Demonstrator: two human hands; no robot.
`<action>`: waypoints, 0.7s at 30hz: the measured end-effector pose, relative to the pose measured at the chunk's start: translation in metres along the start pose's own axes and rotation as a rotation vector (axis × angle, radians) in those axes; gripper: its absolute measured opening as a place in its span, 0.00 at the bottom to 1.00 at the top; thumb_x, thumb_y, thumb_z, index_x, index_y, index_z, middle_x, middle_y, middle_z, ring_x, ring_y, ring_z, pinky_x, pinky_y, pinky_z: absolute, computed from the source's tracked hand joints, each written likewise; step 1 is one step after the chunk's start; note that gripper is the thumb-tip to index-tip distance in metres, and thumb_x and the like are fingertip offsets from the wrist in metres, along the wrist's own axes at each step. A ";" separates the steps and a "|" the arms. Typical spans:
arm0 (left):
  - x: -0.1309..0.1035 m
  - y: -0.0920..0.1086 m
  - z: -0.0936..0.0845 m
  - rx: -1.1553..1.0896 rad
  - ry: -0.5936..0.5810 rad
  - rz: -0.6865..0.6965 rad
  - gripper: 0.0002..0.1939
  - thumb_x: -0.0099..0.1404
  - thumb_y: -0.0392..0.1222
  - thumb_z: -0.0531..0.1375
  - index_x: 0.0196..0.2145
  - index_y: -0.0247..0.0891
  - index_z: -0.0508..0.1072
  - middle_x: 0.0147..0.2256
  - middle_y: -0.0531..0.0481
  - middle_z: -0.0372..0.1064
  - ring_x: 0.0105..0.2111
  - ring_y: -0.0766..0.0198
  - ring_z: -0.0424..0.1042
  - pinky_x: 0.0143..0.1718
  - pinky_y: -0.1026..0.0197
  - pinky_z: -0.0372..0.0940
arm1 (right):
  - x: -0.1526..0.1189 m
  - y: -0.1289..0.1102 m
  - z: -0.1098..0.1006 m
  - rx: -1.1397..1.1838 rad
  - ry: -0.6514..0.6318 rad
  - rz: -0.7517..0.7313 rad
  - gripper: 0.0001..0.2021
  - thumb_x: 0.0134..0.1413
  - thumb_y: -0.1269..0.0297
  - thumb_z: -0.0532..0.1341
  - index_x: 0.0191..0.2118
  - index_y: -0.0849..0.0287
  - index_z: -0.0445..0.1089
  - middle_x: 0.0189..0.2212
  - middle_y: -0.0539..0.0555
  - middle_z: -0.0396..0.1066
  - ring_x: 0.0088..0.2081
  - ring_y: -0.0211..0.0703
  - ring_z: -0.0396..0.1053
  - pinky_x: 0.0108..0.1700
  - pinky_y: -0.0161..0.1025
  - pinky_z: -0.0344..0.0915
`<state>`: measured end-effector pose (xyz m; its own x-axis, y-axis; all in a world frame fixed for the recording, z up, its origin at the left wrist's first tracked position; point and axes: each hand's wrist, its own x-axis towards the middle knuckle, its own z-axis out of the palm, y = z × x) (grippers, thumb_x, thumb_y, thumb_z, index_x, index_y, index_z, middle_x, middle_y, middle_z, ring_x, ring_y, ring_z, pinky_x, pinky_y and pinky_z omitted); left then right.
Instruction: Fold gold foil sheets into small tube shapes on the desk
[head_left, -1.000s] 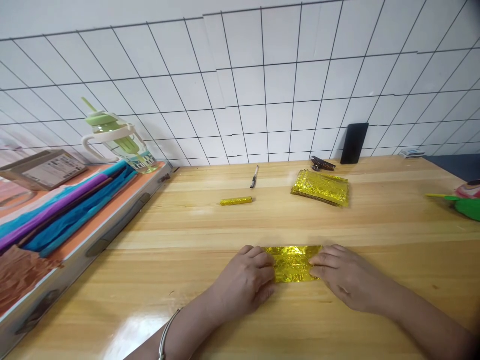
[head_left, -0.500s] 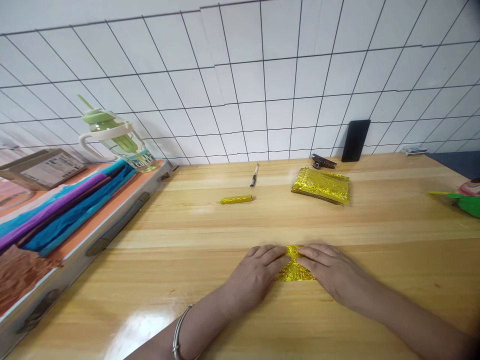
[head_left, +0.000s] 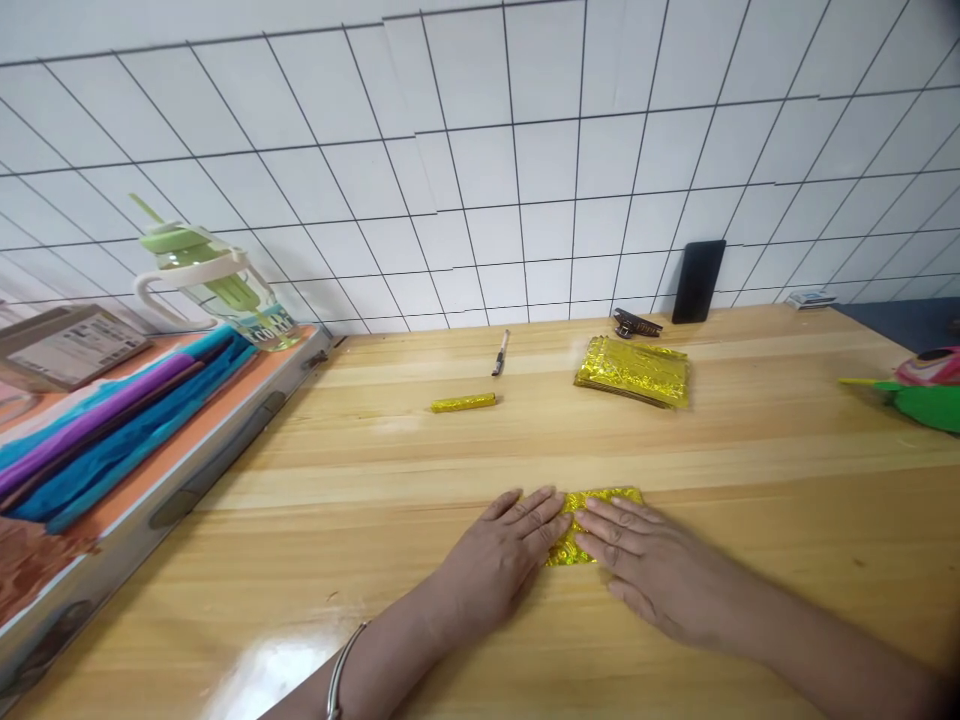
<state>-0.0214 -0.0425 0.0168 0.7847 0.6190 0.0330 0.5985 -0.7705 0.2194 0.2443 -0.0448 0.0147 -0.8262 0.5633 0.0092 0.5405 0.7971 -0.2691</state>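
Head view: gold foil sheet lies on the counter, front-centre. I see left hand flat on its left side, right hand flat across its right, fingers slightly spread, pinching nothing; presumably pinning it smooth. Foil stack beyond, likely parked for elbow room.

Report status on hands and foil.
Left hand on left end of gold foil; right hand spread across its right. Foil flat on table. Gold roll, foil stack farther back.

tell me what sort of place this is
Probably a craft workspace: a gold foil-like sheet lies on the wooden table, a stack of similar sheets farther back, and blue and purple material at left.
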 end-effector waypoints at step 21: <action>0.004 0.015 0.012 0.023 0.026 0.021 0.34 0.65 0.40 0.54 0.65 0.40 0.44 0.65 0.46 0.41 0.63 0.53 0.45 0.60 0.47 0.53 | 0.001 -0.004 -0.009 0.082 -0.043 0.104 0.36 0.58 0.52 0.56 0.66 0.59 0.39 0.65 0.58 0.39 0.66 0.50 0.37 0.65 0.50 0.37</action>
<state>-0.0074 -0.0530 0.0083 0.7928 0.6062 0.0629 0.5858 -0.7865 0.1959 0.2431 -0.0453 0.0246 -0.7735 0.6307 -0.0630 0.6100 0.7138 -0.3439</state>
